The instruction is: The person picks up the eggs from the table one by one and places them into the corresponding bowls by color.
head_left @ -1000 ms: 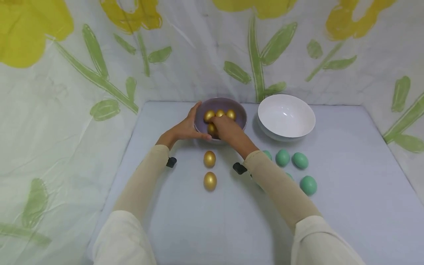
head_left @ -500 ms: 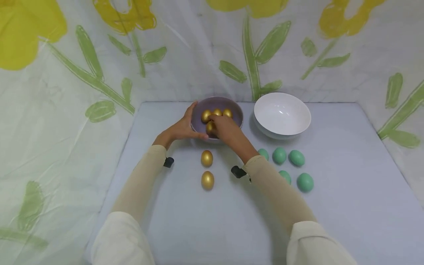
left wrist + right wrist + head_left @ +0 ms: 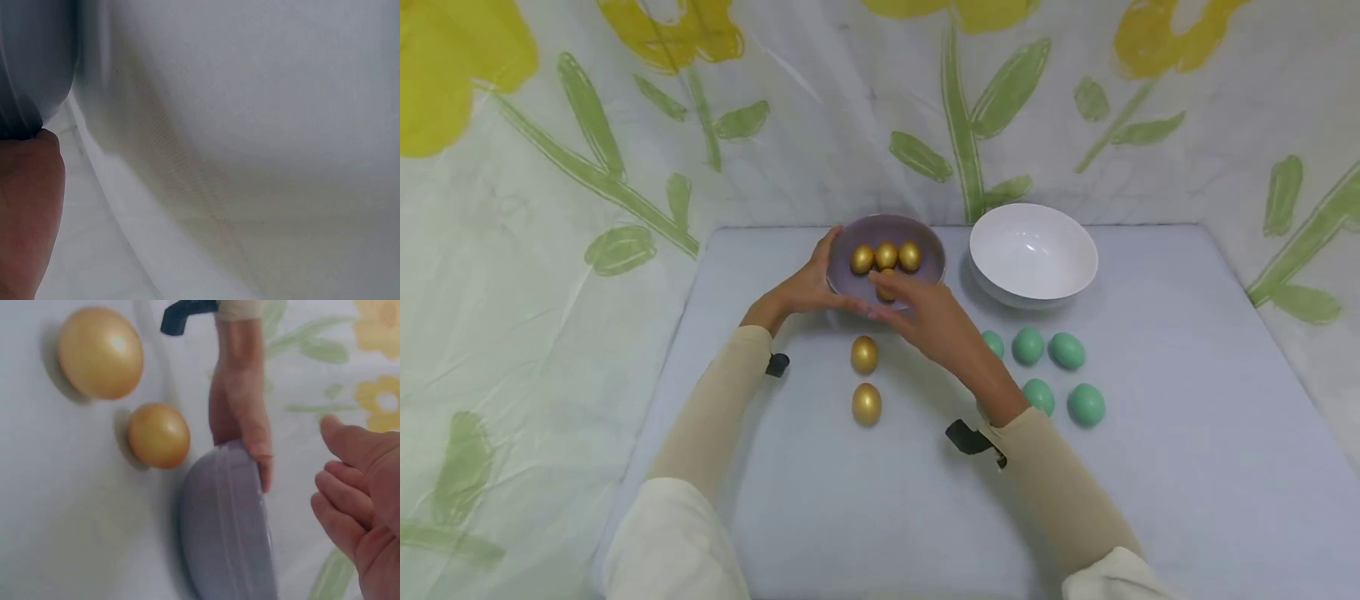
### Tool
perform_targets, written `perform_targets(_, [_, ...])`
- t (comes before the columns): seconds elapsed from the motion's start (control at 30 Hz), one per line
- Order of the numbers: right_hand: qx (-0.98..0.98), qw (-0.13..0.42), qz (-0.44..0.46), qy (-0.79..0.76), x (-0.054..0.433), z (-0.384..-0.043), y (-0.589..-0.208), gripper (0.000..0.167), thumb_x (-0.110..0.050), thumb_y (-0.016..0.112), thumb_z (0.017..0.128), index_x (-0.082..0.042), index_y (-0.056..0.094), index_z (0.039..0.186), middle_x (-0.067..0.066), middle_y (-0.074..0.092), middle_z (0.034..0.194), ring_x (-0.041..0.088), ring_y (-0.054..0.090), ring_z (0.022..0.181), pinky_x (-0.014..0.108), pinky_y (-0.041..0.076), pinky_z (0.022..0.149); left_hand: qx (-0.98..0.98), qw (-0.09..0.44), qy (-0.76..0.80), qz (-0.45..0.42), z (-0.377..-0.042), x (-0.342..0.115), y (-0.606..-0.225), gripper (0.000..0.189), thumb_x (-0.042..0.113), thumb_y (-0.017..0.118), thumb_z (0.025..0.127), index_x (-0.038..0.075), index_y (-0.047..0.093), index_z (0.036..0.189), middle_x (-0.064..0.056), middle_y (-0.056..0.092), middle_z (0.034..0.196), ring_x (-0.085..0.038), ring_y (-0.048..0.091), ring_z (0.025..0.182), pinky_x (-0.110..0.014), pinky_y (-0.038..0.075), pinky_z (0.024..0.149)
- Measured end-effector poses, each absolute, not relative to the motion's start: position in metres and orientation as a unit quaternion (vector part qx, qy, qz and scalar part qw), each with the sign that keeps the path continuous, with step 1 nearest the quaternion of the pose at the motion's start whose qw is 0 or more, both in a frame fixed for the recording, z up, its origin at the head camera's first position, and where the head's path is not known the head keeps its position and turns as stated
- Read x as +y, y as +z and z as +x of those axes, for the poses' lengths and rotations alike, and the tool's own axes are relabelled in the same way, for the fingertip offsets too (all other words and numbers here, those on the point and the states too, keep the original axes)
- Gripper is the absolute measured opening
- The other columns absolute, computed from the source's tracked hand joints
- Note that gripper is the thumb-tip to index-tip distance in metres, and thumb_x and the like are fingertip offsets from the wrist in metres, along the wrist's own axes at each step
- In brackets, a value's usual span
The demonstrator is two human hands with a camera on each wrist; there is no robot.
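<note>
Golden eggs, four of them, lie in the purple bowl (image 3: 887, 227): three in a row (image 3: 886, 255) toward the back, and one in front, partly hidden by fingers of the right hand (image 3: 936, 325). That hand hovers over the bowl's near side, thumb and fingers spread well apart and loosely bent, with nothing in its grasp. The left hand (image 3: 808, 287) grips the bowl's left side, its thumb along the near rim. Two more golden eggs, a farther one (image 3: 864, 355) and a nearer one (image 3: 867, 404), lie on the table (image 3: 820, 500) in front of the bowl, apart from each other. Just right of the purple bowl stands a white bowl (image 3: 1033, 250), with several green eggs (image 3: 1027, 345) nearer the person, some partly behind the right arm. Behind the table hangs a flower-painted sheet (image 3: 820, 175).
</note>
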State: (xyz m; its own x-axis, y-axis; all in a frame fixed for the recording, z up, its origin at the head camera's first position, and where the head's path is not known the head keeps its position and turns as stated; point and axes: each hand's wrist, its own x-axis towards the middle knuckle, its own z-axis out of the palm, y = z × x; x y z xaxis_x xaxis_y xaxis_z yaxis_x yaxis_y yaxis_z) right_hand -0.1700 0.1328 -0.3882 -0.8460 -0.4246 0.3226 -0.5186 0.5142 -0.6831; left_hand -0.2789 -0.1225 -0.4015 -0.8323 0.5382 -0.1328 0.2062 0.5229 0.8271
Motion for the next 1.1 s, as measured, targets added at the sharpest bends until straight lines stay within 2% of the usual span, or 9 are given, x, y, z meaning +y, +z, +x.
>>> perform_targets(0.07, [-0.855,0.051,0.28,0.434,0.136,-0.156,-0.392,0.056,-0.031,0.078,0.099,-0.019,0.061,0.151,-0.004,0.065,0.146,0.019,0.066,0.129,0.038,0.053,0.107,0.851,0.189,0.439,0.217,-0.278,-0.122,-0.403,0.144,0.033,0.097,0.077,0.017,-0.012,0.169,-0.01,-0.008,0.176,-0.033,0.008,0.161,-0.055,0.014,0.129])
perform_targets(0.23, [-0.828,0.015,0.308,0.468,0.134,-0.129,-0.407,0.06,-0.023,0.083,0.095,-0.016,0.061,0.15,-0.004,0.063,0.149,0.018,0.061,0.135,0.035,0.051,0.11,0.851,0.192,0.442,0.211,-0.277,-0.123,-0.401,0.143,0.031,0.096,0.077,0.017,-0.013,0.169,-0.011,-0.009,0.177,-0.032,0.004,0.162,-0.054,0.011,0.13])
perform_targets(0.47, [-0.843,-0.062,0.31,0.436,0.128,-0.105,-0.43,0.064,-0.035,0.083,0.093,-0.02,0.061,0.151,-0.005,0.063,0.148,0.01,0.058,0.137,0.036,0.048,0.113,0.855,0.202,0.432,0.203,-0.275,-0.122,-0.4,0.143,0.033,0.095,0.078,0.021,-0.015,0.169,-0.01,-0.008,0.177,-0.032,0.005,0.162,-0.054,0.012,0.13])
perform_targets(0.57, [-0.844,-0.082,0.311,0.43,0.128,-0.1,-0.437,0.062,-0.032,0.084,0.092,-0.019,0.062,0.149,-0.002,0.066,0.145,0.011,0.059,0.136,0.037,0.048,0.113,0.855,0.202,0.432,0.204,-0.275,-0.121,-0.4,0.143,0.034,0.095,0.078,0.023,-0.015,0.169,-0.009,-0.009,0.177,-0.031,0.004,0.162,-0.055,0.012,0.13])
perform_targets(0.9, [-0.867,-0.083,0.309,0.382,0.12,-0.094,-0.45,0.057,-0.028,0.084,0.093,-0.019,0.065,0.145,-0.007,0.072,0.136,0.011,0.065,0.129,0.035,0.053,0.106,0.862,0.192,0.424,0.203,-0.293,-0.128,-0.426,0.144,0.034,0.095,0.079,0.026,-0.018,0.168,-0.004,-0.013,0.177,-0.028,0.0,0.163,-0.053,0.01,0.13])
perform_targets(1.1, [-0.883,-0.098,0.289,0.357,0.12,-0.092,-0.448,0.056,-0.032,0.084,0.092,-0.019,0.066,0.144,-0.004,0.072,0.135,0.014,0.066,0.126,0.037,0.053,0.105,0.863,0.17,0.422,0.218,-0.296,-0.13,-0.433,0.143,0.041,0.095,0.078,0.034,-0.016,0.168,-0.001,-0.01,0.177,-0.026,0.004,0.162,-0.052,0.013,0.13])
